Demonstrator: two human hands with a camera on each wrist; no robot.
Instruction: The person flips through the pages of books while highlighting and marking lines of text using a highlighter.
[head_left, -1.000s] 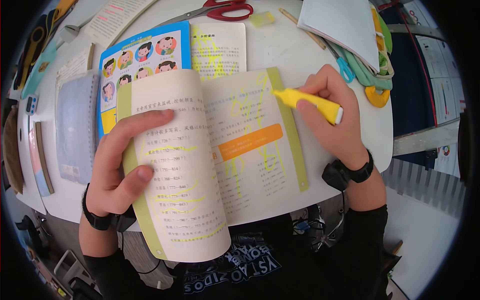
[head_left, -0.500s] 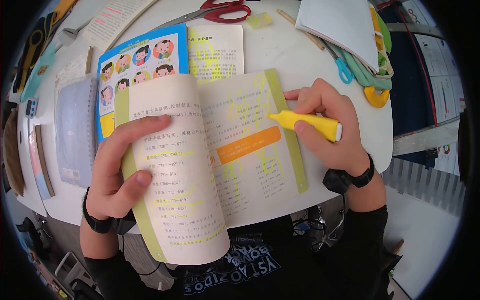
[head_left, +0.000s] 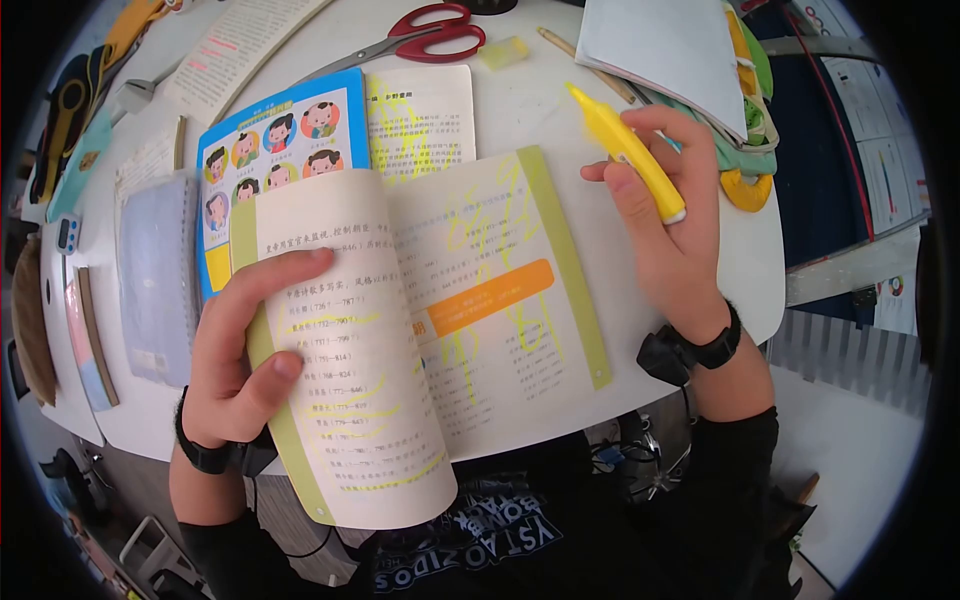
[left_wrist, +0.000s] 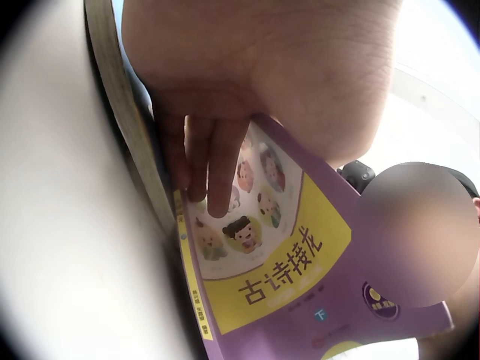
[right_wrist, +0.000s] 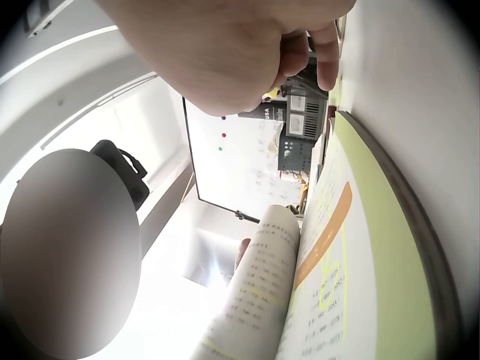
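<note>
An open book [head_left: 480, 330] with green page edges and an orange band lies at the table's front, yellow highlighter marks across both pages. My left hand [head_left: 240, 350] grips its raised left side, thumb and index finger on the page. In the left wrist view the other fingers spread against the purple cover [left_wrist: 330, 277] from beneath. Above the table, right of the book, my right hand [head_left: 670, 210] holds a yellow highlighter [head_left: 635, 155] between thumb and fingers. Its tip points up and left, away from the page. The highlighter is mostly hidden in the right wrist view.
Behind the book lie a blue book with cartoon faces [head_left: 285, 135] and a highlighted page [head_left: 420, 120]. Red-handled scissors [head_left: 435, 35], a pencil [head_left: 580, 60] and white paper [head_left: 660, 60] are farther back. A spiral notebook [head_left: 155, 280] sits at the left.
My right hand has lifted the highlighter off the right page, moving it up and right and turning its tip upward. The left hand keeps its hold on the book.
</note>
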